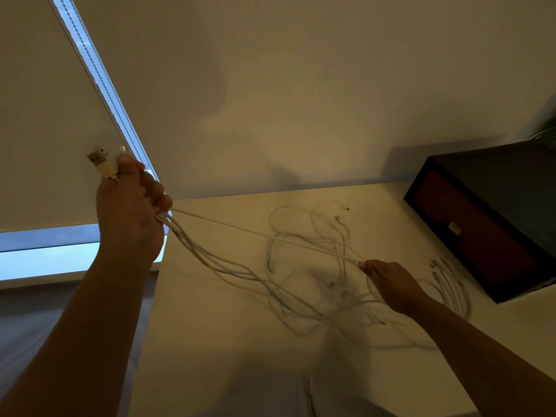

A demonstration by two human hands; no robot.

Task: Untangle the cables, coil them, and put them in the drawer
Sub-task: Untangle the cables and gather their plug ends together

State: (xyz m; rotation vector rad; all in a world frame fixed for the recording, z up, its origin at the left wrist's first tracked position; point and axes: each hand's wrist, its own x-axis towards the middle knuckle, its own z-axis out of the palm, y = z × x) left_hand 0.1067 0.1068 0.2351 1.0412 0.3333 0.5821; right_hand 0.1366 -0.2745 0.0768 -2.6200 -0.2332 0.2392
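One left hand point(129, 212), one right hand point(394, 284), one white tabletop point(210, 341), one dark red-fronted drawer box point(481, 236), and white cables point(270, 236) too tangled to count.

A tangle of cables point(316, 281) lies in the middle of the table point(210, 341). A drawer box point(487, 218) sits at its far right corner. A separate cable bundle point(451, 281) lies before the box, near the right edge.

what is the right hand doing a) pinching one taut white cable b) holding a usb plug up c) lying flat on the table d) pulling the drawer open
a: the right hand pinches a single white cable stretched taut up to the raised left hand, which grips the cable bundle with the USB plug.
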